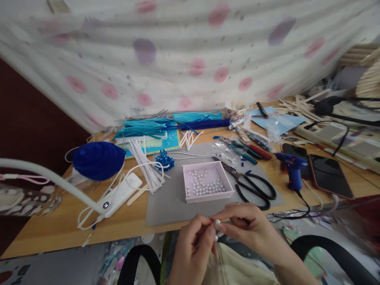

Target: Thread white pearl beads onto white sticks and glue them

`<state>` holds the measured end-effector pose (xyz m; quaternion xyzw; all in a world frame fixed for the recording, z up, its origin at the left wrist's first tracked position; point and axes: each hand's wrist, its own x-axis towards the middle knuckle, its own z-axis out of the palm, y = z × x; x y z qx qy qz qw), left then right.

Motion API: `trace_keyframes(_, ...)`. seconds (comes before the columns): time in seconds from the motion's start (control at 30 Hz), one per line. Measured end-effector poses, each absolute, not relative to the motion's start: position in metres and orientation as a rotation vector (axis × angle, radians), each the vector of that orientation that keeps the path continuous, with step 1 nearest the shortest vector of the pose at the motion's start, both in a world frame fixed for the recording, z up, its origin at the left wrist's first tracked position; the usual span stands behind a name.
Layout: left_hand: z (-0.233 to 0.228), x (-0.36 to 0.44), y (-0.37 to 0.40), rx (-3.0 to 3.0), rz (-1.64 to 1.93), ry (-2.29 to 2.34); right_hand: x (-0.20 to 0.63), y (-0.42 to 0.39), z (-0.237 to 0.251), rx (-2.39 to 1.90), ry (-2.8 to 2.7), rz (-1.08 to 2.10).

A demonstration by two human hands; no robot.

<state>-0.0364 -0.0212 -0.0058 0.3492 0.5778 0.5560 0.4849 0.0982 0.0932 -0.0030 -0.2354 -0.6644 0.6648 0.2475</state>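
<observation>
Round glossy pearl (217,222) between fingertips (221,227)

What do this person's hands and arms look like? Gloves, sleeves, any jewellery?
Both the left hand and the right hand are bare, with no gloves. No sleeve reaches the wrists or the visible forearms. No ring, watch or bracelet shows, and the fingernails look short.

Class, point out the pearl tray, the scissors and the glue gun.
pearl tray (227,183), head view, right rim.
scissors (254,189), head view, black handle loops.
glue gun (293,171), head view, blue body.
</observation>
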Motion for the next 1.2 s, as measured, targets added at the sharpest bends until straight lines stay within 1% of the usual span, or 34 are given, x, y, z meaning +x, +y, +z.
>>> trace_keyframes(0.07, -0.005, -0.036, -0.022, 0.871, 1.349, 1.444, 0.098, 0.093, -0.001, -0.667, -1.875, 1.719)
trace_keyframes(0.13, -0.002, -0.036, -0.023, 0.899, 1.332, 1.488, 0.097, 0.094, -0.002, -0.686, -1.871, 1.696)
trace_keyframes(0.43, 0.009, -0.040, -0.026, 1.079, 1.233, 1.577, 0.096, 0.095, -0.002, -0.634, -1.663, 1.867)
trace_keyframes(0.63, 0.017, -0.037, -0.028, 1.117, 1.179, 1.598, 0.099, 0.098, 0.000, -0.546, -1.672, 1.850)
trace_keyframes(0.77, 0.017, -0.036, -0.030, 1.121, 1.195, 1.560, 0.103, 0.099, -0.005, -0.563, -1.672, 1.860)
trace_keyframes(0.97, 0.017, -0.034, -0.030, 1.049, 1.214, 1.479, 0.103, 0.099, -0.018, -0.574, -1.609, 1.978)
trace_keyframes(1.1, 0.020, -0.032, -0.030, 1.020, 1.231, 1.470, 0.102, 0.097, -0.026, -0.490, -1.560, 2.078)
trace_keyframes(1.2, 0.021, -0.033, -0.029, 1.001, 1.242, 1.471, 0.102, 0.097, -0.026, -0.501, -1.591, 2.051)
